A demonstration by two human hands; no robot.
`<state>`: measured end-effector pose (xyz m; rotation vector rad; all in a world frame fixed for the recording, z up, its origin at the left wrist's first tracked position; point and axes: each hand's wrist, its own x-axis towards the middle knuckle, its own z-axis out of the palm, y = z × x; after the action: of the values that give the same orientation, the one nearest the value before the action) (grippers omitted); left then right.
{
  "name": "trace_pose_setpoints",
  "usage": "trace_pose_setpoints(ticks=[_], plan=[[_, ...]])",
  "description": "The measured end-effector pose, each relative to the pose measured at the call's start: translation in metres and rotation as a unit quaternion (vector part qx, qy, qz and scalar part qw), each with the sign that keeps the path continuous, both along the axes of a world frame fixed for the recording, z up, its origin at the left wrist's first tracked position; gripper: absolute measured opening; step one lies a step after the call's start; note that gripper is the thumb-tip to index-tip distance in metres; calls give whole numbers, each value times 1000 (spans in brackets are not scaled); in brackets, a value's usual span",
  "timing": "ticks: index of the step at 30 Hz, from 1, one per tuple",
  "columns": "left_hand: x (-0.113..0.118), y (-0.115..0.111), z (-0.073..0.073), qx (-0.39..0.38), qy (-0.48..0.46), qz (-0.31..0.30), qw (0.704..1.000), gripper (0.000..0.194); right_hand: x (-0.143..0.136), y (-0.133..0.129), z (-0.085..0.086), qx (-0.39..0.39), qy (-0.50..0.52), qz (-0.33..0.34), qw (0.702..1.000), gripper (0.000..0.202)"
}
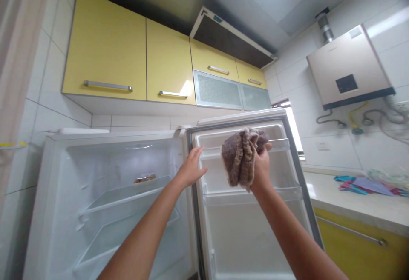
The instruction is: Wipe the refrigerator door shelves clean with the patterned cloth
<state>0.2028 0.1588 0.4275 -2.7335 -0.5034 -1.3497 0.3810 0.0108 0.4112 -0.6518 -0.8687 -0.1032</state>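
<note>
A crumpled brown cloth [238,158] bunches up in my right hand [262,165], held in front of the upper shelf of the fridge door [249,233]. My left hand [191,167] reaches toward the door's hinge side with its fingers apart and nothing in it. Whether its fingertips touch the door I cannot tell. The fridge [57,195] stands with its door swung out to the right. Inside, a small packet of something brown [145,178] lies on the upper glass shelf [128,195]. The cloth covers part of the clear door shelf [281,145] behind it.
Yellow wall cabinets [108,50] hang above the fridge, with a range hood [233,37] farther right. A water heater [349,69] is on the right wall. Colourful cloths [367,185] lie on the counter [335,201], beyond the open door's edge.
</note>
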Motion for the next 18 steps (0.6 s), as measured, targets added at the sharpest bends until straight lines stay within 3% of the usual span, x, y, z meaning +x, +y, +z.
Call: trace_pose_setpoints(ticks=[1,3,5,6,9,11,14,16,18], plan=[[0,0,0,-11,-8,-9,1000,72,2,-2,13,14,1,-37,999,49],[2,1,-1,-47,-37,-26,998,70,7,0,44,22,-51,-171,984,45],[7,1,-2,-96,-87,-39,991,71,10,9,76,-60,-173,-275,944,42],[9,1,-2,-119,-112,-43,985,72,12,16,90,-123,-254,-307,909,44],[16,0,-3,-163,-186,-33,968,67,16,41,120,-290,-462,-306,780,45],[18,-2,-2,-161,-243,-1,957,57,18,58,129,-351,-525,-259,731,33],[19,-9,6,-114,-307,47,944,40,23,77,137,-399,-546,-202,708,15],[20,-14,18,-60,-300,54,950,33,29,85,141,-402,-536,-176,721,17],[20,-20,33,-13,-278,42,960,32,37,89,143,-386,-511,-158,752,23]])
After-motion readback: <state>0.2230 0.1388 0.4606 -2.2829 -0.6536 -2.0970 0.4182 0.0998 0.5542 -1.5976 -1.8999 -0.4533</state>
